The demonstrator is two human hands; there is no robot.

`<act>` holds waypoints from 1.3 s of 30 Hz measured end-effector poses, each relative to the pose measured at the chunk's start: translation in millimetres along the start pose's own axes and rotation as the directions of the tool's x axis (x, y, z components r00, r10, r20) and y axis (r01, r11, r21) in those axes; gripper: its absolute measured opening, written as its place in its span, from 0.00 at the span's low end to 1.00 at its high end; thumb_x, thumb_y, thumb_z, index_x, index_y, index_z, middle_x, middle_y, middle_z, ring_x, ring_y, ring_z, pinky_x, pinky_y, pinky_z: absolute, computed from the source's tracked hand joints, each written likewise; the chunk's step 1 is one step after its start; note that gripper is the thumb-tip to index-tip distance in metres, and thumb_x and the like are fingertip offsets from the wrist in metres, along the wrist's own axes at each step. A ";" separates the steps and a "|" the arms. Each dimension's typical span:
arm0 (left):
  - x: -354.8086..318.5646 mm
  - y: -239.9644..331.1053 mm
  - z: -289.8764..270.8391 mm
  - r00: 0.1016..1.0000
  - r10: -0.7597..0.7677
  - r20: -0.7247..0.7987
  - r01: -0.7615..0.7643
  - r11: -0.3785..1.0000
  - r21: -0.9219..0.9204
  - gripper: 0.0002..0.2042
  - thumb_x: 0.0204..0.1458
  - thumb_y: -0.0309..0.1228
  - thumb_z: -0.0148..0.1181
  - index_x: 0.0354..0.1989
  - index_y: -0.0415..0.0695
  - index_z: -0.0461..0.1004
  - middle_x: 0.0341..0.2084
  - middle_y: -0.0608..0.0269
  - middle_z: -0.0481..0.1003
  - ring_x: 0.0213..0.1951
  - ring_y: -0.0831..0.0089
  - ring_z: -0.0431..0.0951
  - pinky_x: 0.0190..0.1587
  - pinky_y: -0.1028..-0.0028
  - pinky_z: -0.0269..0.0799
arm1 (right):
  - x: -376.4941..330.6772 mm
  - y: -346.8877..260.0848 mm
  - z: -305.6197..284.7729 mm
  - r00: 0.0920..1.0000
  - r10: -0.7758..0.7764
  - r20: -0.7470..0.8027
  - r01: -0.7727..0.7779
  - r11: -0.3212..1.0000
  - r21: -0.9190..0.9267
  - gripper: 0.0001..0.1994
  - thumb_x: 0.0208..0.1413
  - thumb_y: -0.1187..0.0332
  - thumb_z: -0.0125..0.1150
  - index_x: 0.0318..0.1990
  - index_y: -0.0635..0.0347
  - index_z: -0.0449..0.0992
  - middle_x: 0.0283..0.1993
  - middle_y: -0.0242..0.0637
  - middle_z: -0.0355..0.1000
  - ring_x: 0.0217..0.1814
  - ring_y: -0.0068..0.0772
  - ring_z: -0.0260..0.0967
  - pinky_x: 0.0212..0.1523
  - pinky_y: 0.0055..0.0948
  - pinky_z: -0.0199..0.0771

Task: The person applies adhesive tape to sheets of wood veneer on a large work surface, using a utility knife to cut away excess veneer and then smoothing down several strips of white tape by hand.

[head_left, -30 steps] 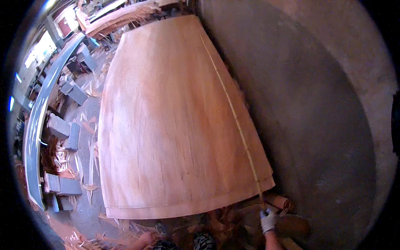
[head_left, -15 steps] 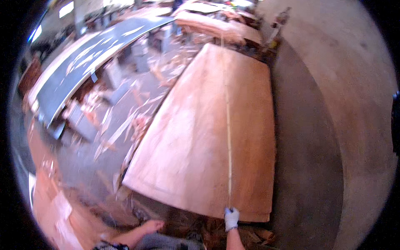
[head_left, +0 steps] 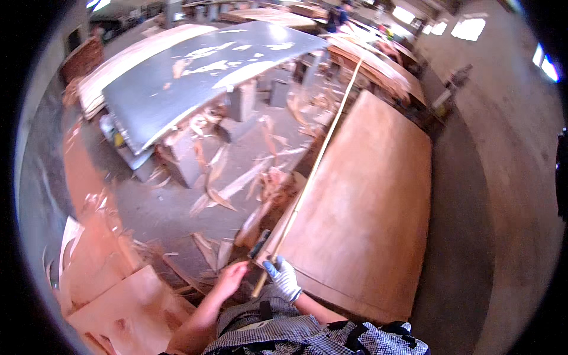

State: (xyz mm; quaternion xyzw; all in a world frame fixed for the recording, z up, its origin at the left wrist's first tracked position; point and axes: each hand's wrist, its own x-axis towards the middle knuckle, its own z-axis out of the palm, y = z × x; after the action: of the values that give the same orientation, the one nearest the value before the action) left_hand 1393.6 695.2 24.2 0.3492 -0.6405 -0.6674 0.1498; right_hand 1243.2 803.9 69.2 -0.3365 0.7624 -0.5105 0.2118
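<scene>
My right hand (head_left: 285,280), in a white glove with blue fingertips, is closed around the near part of a long, thin, pale wooden stick (head_left: 324,145). The stick slants along the left edge of a stack of wood veneer sheets (head_left: 367,207), its near end sticking out past the stack's corner. Just left of it my bare left hand (head_left: 232,279) is closed on a short tool with a dark, flat head (head_left: 259,244). That head lies against the stack's near left corner; its exact kind is unclear.
Left of the stack, wood strips and scraps (head_left: 222,189) litter the floor. A dark sheet on a low bench (head_left: 207,71) stands beyond, propped on grey blocks (head_left: 241,102). Loose veneer pieces (head_left: 127,302) lie at lower left. Another person (head_left: 338,19) is far back.
The stick has shifted from the middle of the veneer stack to its left edge, with my right hand on it. My left hand has come up beside the stack's corner. The view has turned.
</scene>
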 end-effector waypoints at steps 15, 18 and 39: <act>99.8 91.5 -324.3 0.910 -0.137 -0.392 0.274 0.907 0.318 0.17 0.51 0.45 0.47 0.35 0.43 0.73 0.24 0.49 0.73 0.29 0.51 0.73 0.31 0.61 0.68 | 346.8 -128.8 303.2 0.873 0.116 0.475 -0.404 0.717 0.568 0.18 0.55 0.66 0.51 0.53 0.56 0.62 0.42 0.34 0.68 0.35 0.25 0.67 0.23 0.21 0.70; 110.1 98.8 -400.9 0.891 -0.133 -0.433 0.290 0.903 0.318 0.17 0.52 0.45 0.47 0.36 0.45 0.73 0.26 0.51 0.74 0.30 0.52 0.73 0.31 0.61 0.68 | 408.0 -192.3 385.3 0.909 0.108 0.402 -0.350 0.720 0.599 0.14 0.54 0.62 0.54 0.44 0.58 0.66 0.33 0.37 0.72 0.26 0.29 0.70 0.19 0.23 0.69; 277.9 143.7 -964.7 0.886 -0.054 -0.461 0.216 0.927 0.307 0.16 0.53 0.40 0.46 0.37 0.40 0.71 0.30 0.47 0.73 0.34 0.52 0.73 0.35 0.63 0.67 | 624.0 -415.7 883.7 0.854 0.069 0.515 -0.421 0.673 0.608 0.07 0.53 0.69 0.53 0.40 0.57 0.69 0.29 0.31 0.70 0.26 0.23 0.67 0.25 0.21 0.69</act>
State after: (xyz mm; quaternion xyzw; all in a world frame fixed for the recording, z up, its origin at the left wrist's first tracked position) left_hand 1795.0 -227.8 148.0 0.5576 -0.6713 -0.4540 0.1798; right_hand 1529.1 -318.0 121.1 -0.2300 0.4781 -0.6342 0.5625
